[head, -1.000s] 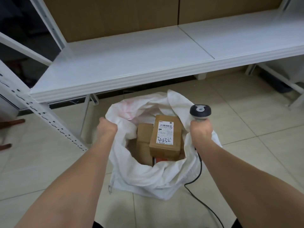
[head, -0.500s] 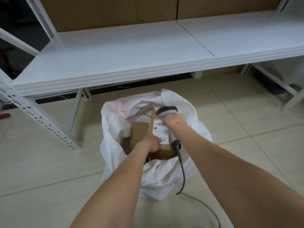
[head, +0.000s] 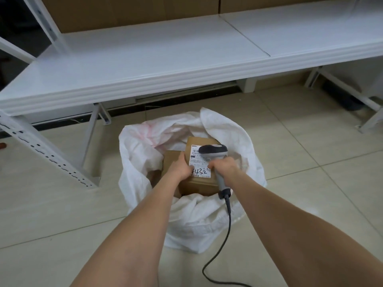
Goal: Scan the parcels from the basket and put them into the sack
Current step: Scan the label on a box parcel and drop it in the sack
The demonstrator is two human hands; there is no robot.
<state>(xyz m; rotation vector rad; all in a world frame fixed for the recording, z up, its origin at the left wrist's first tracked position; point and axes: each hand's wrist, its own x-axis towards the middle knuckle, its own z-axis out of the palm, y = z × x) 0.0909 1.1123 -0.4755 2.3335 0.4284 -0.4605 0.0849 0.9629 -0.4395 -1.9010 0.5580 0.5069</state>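
1. Head view, the setting: A white woven sack [head: 196,222] stands open-mouthed on a pale tiled floor [head: 62,214], just in front of a low white shelf [head: 145,59]. A perforated white upright [head: 47,158] carries the shelf at the left. Brown cardboard [head: 124,11] lines the wall behind it.
2. Head view, the parcels: A labelled parcel [head: 199,186], a brown carton, lies inside the sack near its mouth. Its white label [head: 200,164] faces up, showing a barcode and the handwritten figures "432". A second parcel [head: 172,157], plain brown, sits in the sack against the first one's left side.
3. Head view, the left hand: The person's left hand [head: 180,168] reaches into the sack and holds the labelled parcel at its left edge. The thumb lies on the label's lower left corner and the fingers curl over the side between the two cartons.
4. Head view, the right hand: The right hand [head: 224,165] grips the handle of a grey-and-black scanner [head: 213,151], fingers wrapped closed around it. The scanner's head hangs over the label's upper right part and hides some of the barcode. Whether it touches the label cannot be told.
5. Head view, the lead: A dark cable [head: 228,224] runs from the base of the handle over the sack's near rim and down to the floor.
6. Head view, the arms: Both bare forearms stretch from the lower edge of the frame toward the sack.
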